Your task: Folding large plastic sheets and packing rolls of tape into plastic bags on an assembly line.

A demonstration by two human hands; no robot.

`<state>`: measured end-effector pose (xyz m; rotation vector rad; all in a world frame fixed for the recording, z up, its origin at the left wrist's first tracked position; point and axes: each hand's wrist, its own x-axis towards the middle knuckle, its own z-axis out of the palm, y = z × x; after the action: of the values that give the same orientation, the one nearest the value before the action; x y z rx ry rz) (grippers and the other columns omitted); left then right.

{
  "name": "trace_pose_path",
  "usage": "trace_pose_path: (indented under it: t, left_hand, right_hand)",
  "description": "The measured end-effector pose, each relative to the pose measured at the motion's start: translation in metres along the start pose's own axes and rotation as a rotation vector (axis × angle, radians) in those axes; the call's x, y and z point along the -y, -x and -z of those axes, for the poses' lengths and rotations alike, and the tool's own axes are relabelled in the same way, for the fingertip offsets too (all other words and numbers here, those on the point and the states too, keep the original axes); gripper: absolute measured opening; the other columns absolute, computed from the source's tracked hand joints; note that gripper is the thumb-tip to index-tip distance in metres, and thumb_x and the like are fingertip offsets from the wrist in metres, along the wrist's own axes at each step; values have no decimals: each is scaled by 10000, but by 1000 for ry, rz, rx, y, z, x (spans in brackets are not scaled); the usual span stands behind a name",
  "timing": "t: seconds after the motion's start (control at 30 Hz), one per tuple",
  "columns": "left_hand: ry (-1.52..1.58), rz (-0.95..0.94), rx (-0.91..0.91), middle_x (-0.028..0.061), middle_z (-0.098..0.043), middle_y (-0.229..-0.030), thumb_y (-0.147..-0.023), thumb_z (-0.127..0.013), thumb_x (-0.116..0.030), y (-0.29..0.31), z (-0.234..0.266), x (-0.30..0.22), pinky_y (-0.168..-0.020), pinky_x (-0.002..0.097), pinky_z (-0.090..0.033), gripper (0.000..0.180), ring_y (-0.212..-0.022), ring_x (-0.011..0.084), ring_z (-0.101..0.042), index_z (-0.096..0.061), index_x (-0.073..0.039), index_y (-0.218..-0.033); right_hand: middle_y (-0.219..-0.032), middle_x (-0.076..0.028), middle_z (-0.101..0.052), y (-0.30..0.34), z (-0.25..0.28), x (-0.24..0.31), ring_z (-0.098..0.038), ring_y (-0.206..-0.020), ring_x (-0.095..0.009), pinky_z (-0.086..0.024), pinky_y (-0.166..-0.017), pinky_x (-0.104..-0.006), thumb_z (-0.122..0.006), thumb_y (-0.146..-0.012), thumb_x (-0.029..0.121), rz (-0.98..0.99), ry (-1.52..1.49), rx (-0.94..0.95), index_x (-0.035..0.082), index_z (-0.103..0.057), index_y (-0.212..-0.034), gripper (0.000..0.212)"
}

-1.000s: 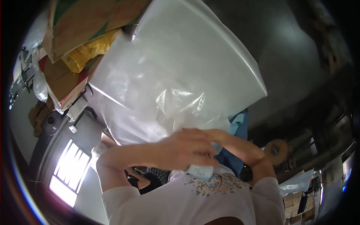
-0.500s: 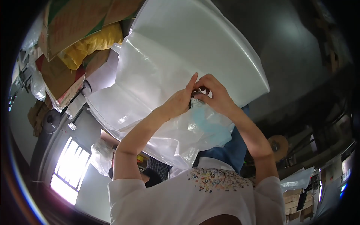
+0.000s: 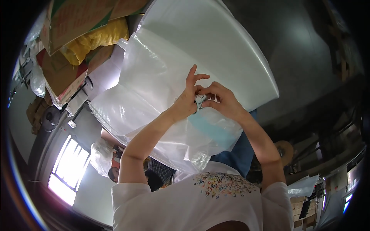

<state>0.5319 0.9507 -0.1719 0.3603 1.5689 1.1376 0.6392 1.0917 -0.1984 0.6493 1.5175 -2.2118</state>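
Note:
In front of my chest, both hands meet over a small white item with dark print (image 3: 200,102). My left hand (image 3: 184,101) grips its left side, with a couple of fingers stretched up and away. From the other side, my right hand (image 3: 225,102) pinches it between curled fingers and thumb. Its kind cannot be made out, as fingers cover much of it. Just below the hands hangs a thin clear plastic bag with a pale blue patch (image 3: 210,127). Under and beyond them spreads a large shiny white plastic sheet (image 3: 185,50).
Cardboard boxes (image 3: 83,17) and a yellow plastic bag (image 3: 102,40) are stacked at the far left. Nearer on that side are a barred window (image 3: 71,165) and a partly hidden person (image 3: 113,174). A brown tape roll (image 3: 284,153) lies right of my right forearm.
My left fingers have spread and lifted, and the right hand has shifted slightly lower. More of the printed item shows between them. The blue patch has moved a little left.

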Motion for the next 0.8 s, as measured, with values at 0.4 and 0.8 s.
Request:
trace_pose_path:
  t: [0.4, 0.8]
  left_hand:
    - [216, 276, -4, 134, -365, -1287, -787, -486, 19, -6, 0, -6, -809, 284, -466, 855, -870, 160, -517, 13, -202, -1444]
    - [129, 226, 111, 136, -398, -1267, -735, -477, 137, -13, -9, -6, -849, 320, -451, 870, -908, 190, -535, -57, -159, -1438]
  right_hand:
    - [-842, -32, -607, 0, -5, -1, -553, -874, -232, -461, -729, -340, -726, -662, 65, 502, 486, -226, 62, -653, -825, 179]
    - [-826, -7, -595, 12, 7, 0, -542, -860, -204, -403, -788, -341, -725, -655, 56, 420, 505, -176, 95, -633, -783, 162]
